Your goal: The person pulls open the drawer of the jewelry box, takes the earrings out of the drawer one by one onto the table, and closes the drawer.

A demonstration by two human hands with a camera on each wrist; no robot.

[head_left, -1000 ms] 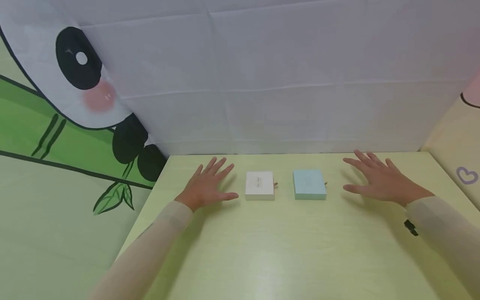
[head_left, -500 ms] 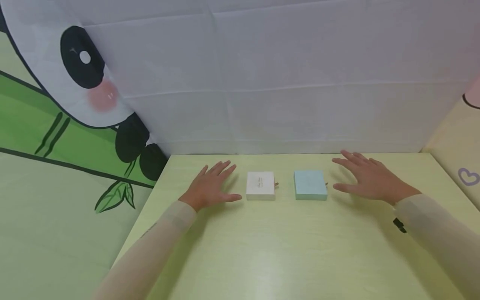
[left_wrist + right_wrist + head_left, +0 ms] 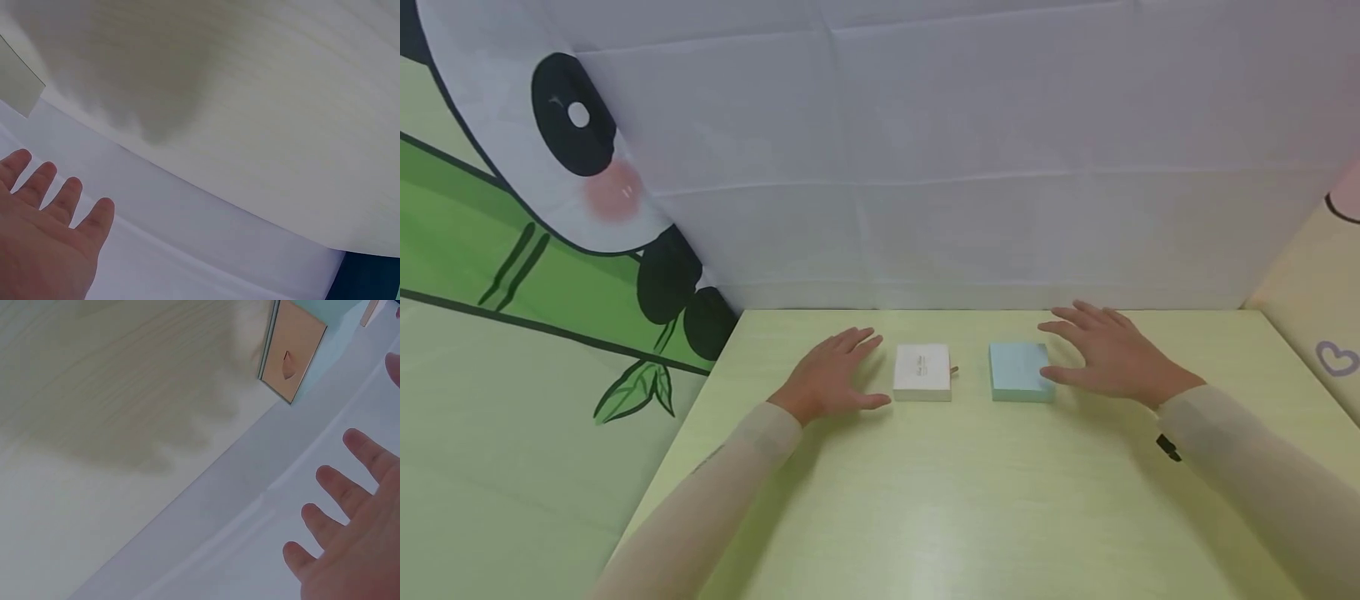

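Two small flat boxes lie side by side near the back of the table. The white box [image 3: 922,372], with fine print on its lid, is on the left; a small ribbon tab [image 3: 954,370] sticks out of its right side. To its right is the light blue box [image 3: 1018,372], whose peach-coloured side with a tab shows in the right wrist view [image 3: 294,353]. My left hand [image 3: 829,379] is spread just left of the white box, thumb near its corner. My right hand [image 3: 1108,354] is spread at the blue box's right, its thumb tip overlapping that box's edge. Both hands hold nothing.
The pale yellow wood table [image 3: 925,500] ends at a white cloth [image 3: 925,167] hanging behind it. A printed cloth with a panda and bamboo [image 3: 490,225] hangs at the left, and a cream one with a heart [image 3: 1336,357] at the right.
My right hand has moved left from the table's right side up to the blue box. The left hand has shifted slightly right toward the white box. Both boxes have stayed put.
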